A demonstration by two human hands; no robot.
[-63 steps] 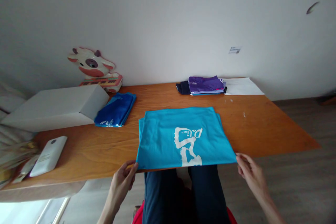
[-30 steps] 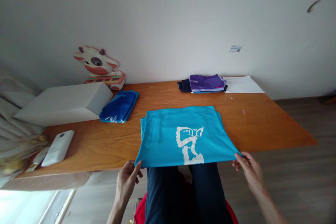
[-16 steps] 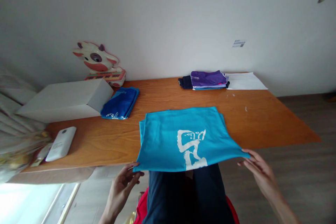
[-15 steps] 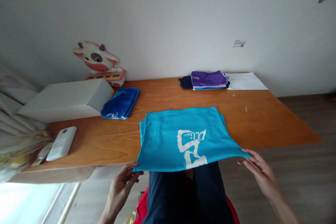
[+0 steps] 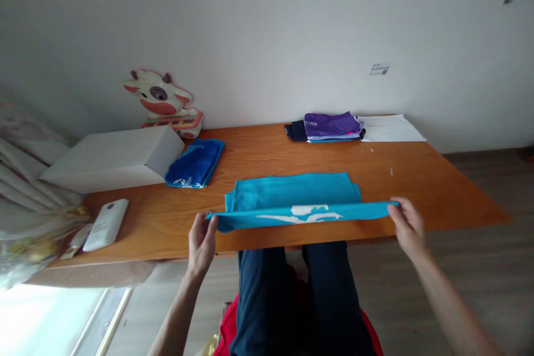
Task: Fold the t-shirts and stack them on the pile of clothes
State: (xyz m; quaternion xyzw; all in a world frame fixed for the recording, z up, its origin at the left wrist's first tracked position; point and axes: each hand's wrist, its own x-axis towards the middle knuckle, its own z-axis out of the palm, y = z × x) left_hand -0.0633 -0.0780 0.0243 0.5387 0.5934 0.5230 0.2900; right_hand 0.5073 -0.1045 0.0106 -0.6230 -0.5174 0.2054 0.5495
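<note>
A bright blue cloth (image 5: pixel 292 191) with white lettering lies partly on the wooden table. Its near edge is lifted and pulled taut between my two hands, so the white print shows only as a narrow, foreshortened band. My left hand (image 5: pixel 202 242) pinches the left corner of that edge between thumb and fingers. At the other end, my right hand (image 5: pixel 408 228) grips the right corner the same way. The far part of the cloth rests flat on the tabletop.
On the wooden table (image 5: pixel 258 150) stand a white box (image 5: pixel 112 158), a toy cow keyboard (image 5: pixel 167 103) and a folded dark blue cloth (image 5: pixel 195 163). A white device (image 5: pixel 106 225) lies at left. Folded purple cloths (image 5: pixel 331 125) and white paper (image 5: pixel 392 128) sit along the wall.
Both hands have raised the cloth's near edge and carried it away from me, over the table. The cloth now folds back on itself, and the lettering is mostly hidden.
</note>
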